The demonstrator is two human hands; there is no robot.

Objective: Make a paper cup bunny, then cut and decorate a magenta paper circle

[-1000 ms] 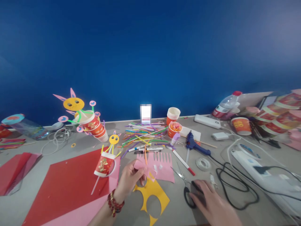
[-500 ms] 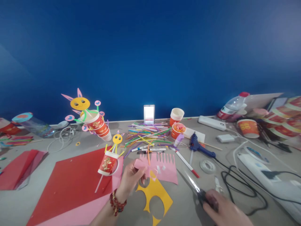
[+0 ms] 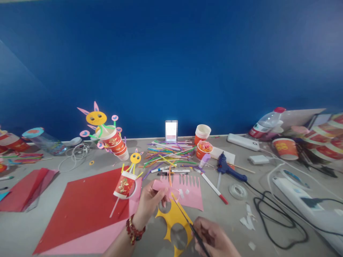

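My left hand [image 3: 152, 200], with a beaded bracelet at the wrist, pinches a small piece of pink paper [image 3: 160, 185]. My right hand [image 3: 211, 235] is closed round the dark handles of the scissors [image 3: 184, 215]. The blades point up and left over the yellow paper with round cut-outs [image 3: 189, 233], their tips near the left fingers. Behind the left hand lies a pink sheet with a toothed edge [image 3: 197, 200], bearing small white scraps.
A decorated cup [image 3: 124, 184] stands on red paper [image 3: 88, 200] at left. Colourful sticks [image 3: 168, 153] lie at the back. A blue glue gun [image 3: 230, 169], tape roll [image 3: 238, 191], black cable and power strip [image 3: 297, 196] are at right.
My right hand has swung the scissors left, from the bare table to over the yellow paper. My left hand still holds the pink piece. The view has shifted slightly.
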